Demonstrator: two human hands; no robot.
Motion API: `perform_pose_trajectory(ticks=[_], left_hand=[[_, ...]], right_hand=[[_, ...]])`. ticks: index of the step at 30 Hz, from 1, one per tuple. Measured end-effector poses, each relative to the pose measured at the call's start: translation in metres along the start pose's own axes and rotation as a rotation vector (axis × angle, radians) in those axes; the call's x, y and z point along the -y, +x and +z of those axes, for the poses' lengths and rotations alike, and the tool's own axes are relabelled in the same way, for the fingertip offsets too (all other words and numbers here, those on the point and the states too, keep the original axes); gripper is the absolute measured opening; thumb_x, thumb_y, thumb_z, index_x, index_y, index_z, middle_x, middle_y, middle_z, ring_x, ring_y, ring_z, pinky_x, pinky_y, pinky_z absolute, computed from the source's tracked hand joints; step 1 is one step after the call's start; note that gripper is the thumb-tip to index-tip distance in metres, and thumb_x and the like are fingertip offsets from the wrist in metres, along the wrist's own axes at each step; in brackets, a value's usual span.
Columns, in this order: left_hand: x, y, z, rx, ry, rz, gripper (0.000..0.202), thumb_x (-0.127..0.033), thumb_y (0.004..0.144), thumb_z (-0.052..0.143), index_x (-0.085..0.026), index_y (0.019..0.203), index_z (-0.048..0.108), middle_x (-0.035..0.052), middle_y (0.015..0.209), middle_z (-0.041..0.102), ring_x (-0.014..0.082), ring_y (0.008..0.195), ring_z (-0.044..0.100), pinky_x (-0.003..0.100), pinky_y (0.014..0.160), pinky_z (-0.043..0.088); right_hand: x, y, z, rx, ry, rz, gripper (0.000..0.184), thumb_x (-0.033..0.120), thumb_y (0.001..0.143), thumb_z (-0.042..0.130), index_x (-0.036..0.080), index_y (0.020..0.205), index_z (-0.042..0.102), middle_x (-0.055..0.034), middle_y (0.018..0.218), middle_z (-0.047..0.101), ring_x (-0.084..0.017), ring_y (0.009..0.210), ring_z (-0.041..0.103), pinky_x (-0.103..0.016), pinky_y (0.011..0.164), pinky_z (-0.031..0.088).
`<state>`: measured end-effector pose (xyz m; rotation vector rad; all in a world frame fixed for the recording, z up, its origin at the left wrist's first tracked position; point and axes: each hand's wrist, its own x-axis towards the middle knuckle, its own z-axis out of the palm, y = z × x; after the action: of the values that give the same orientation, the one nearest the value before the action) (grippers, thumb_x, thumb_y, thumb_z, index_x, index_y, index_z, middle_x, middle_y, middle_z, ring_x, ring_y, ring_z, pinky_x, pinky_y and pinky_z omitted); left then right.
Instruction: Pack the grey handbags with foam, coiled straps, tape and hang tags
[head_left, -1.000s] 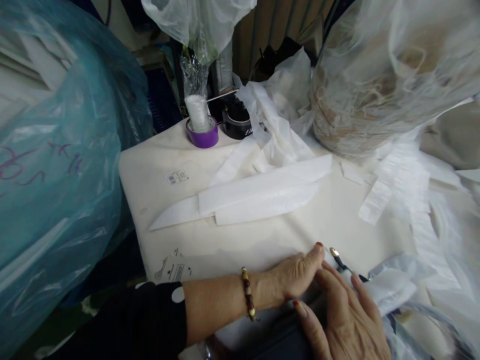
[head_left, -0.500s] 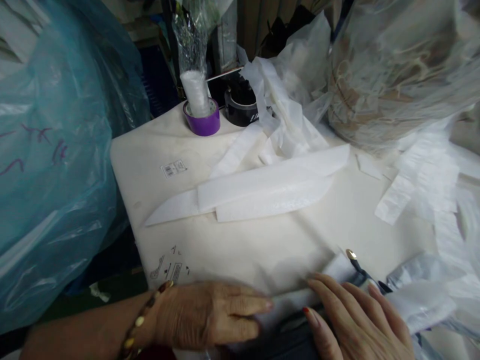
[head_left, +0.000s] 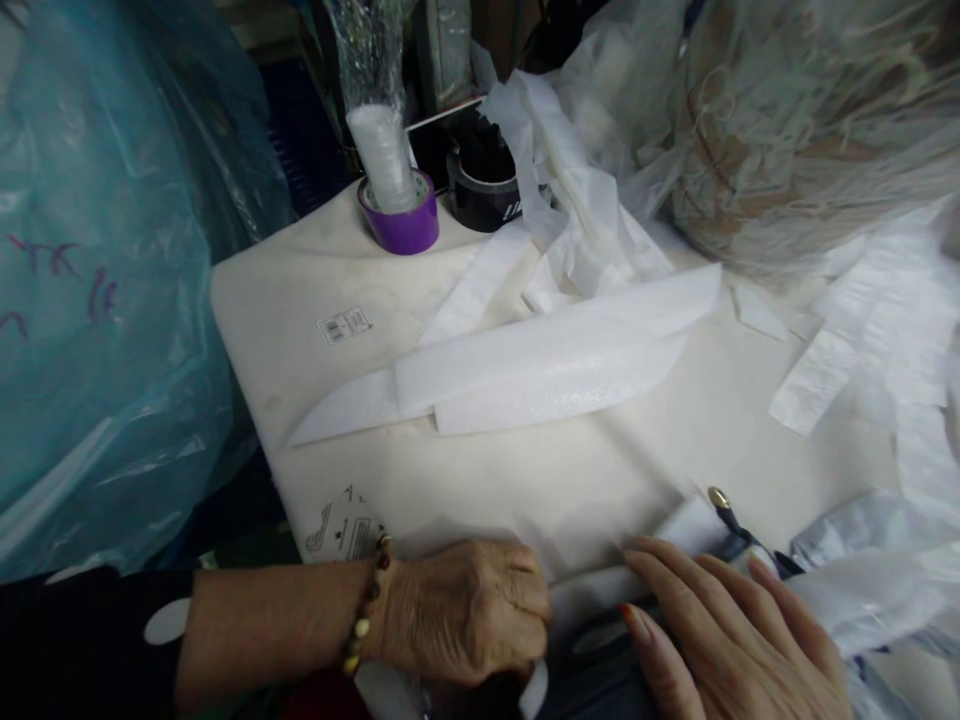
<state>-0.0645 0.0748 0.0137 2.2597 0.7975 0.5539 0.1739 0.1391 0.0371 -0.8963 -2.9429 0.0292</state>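
At the bottom edge of the view, my left hand [head_left: 472,610], with a beaded bracelet at the wrist, is closed with its fingers curled under. White foam sheet [head_left: 534,690] shows at its fingers, but the fingertips are hidden. My right hand [head_left: 739,640] lies flat with fingers stretched out over a dark navy item [head_left: 592,670], pressing on it and on the white foam [head_left: 600,590] along its far edge. A dark strap with a gold metal end [head_left: 720,498] sticks out beyond the right fingers.
Further back on the white table [head_left: 300,350] lie white foam strips [head_left: 540,360], a purple tape roll [head_left: 405,228] and a black tape roll [head_left: 480,200]. A large blue plastic bag [head_left: 112,300] hangs left. Clear plastic bags [head_left: 817,140] fill the back right; white strips [head_left: 862,320] lie right.
My left hand has gone from stretched fingers to a curled grip, and its forearm and sleeve show more. My right hand stays flat on the dark item. The view has shifted slightly.
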Motion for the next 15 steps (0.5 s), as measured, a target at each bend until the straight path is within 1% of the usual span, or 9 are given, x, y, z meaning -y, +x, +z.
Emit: perform_pose_trajectory(ticks=[3, 5, 7, 9, 11, 14, 15], left_hand=[[-0.009, 0.002, 0.006, 0.001, 0.066, -0.096, 0.028, -0.01, 0.081, 0.055, -0.02, 0.058, 0.042, -0.0001, 0.067, 0.057, 0.0121, 0.064, 0.046, 0.024, 0.071, 0.041], [-0.014, 0.003, 0.012, -0.017, 0.125, -0.099, 0.027, -0.011, 0.079, 0.056, -0.019, 0.057, 0.044, 0.0002, 0.064, 0.055, 0.0128, 0.064, 0.045, 0.027, 0.066, 0.039], [-0.018, 0.005, 0.02, -0.085, 0.199, -0.088, 0.031, -0.012, 0.081, 0.053, -0.019, 0.053, 0.043, 0.0003, 0.059, 0.05, 0.0134, 0.061, 0.043, 0.029, 0.06, 0.036], [-0.02, 0.007, 0.026, -0.165, 0.231, -0.146, 0.034, -0.015, 0.084, 0.05, -0.018, 0.05, 0.043, 0.0003, 0.056, 0.045, 0.0131, 0.057, 0.04, 0.03, 0.054, 0.032], [-0.021, 0.011, 0.029, -0.205, 0.13, -0.275, 0.035, -0.015, 0.082, 0.053, -0.018, 0.049, 0.04, -0.0012, 0.055, 0.042, 0.0114, 0.055, 0.039, 0.027, 0.05, 0.029], [-0.024, 0.018, 0.027, -0.205, -0.191, -0.471, 0.038, -0.011, 0.071, 0.063, -0.017, 0.047, 0.034, -0.0048, 0.053, 0.034, 0.0083, 0.054, 0.037, 0.023, 0.047, 0.025], [-0.025, 0.022, 0.026, -0.219, -0.291, -0.541, 0.038, -0.008, 0.067, 0.064, -0.017, 0.047, 0.033, -0.0055, 0.054, 0.033, 0.0075, 0.054, 0.037, 0.022, 0.047, 0.025]], right_hand=[[-0.001, -0.001, -0.003, 0.034, 0.035, -0.054, 0.039, 0.042, 0.092, 0.032, 0.026, 0.117, 0.058, -0.0022, 0.119, 0.063, -0.027, 0.101, 0.058, -0.049, 0.095, 0.03], [0.001, 0.0, -0.005, 0.042, 0.042, -0.049, 0.041, 0.039, 0.093, 0.029, 0.026, 0.121, 0.056, -0.0023, 0.123, 0.061, -0.027, 0.105, 0.057, -0.05, 0.095, 0.03], [0.004, 0.002, -0.007, 0.036, 0.037, -0.02, 0.042, 0.036, 0.093, 0.028, 0.024, 0.126, 0.052, -0.0032, 0.126, 0.059, -0.026, 0.108, 0.056, -0.05, 0.096, 0.029], [0.007, 0.003, -0.008, 0.018, 0.038, 0.001, 0.042, 0.034, 0.094, 0.029, 0.023, 0.128, 0.05, -0.0031, 0.127, 0.058, -0.025, 0.11, 0.055, -0.049, 0.097, 0.028], [0.009, 0.005, -0.009, 0.004, 0.048, 0.003, 0.04, 0.034, 0.094, 0.03, 0.023, 0.126, 0.052, -0.0019, 0.125, 0.059, -0.025, 0.11, 0.055, -0.047, 0.098, 0.027], [0.01, 0.007, -0.01, -0.027, 0.056, 0.019, 0.037, 0.034, 0.095, 0.032, 0.023, 0.12, 0.057, -0.0013, 0.12, 0.063, -0.024, 0.107, 0.056, -0.045, 0.097, 0.028], [0.011, 0.008, -0.01, -0.033, 0.064, 0.025, 0.036, 0.033, 0.095, 0.033, 0.023, 0.119, 0.058, -0.001, 0.119, 0.064, -0.024, 0.107, 0.057, -0.045, 0.097, 0.028]])
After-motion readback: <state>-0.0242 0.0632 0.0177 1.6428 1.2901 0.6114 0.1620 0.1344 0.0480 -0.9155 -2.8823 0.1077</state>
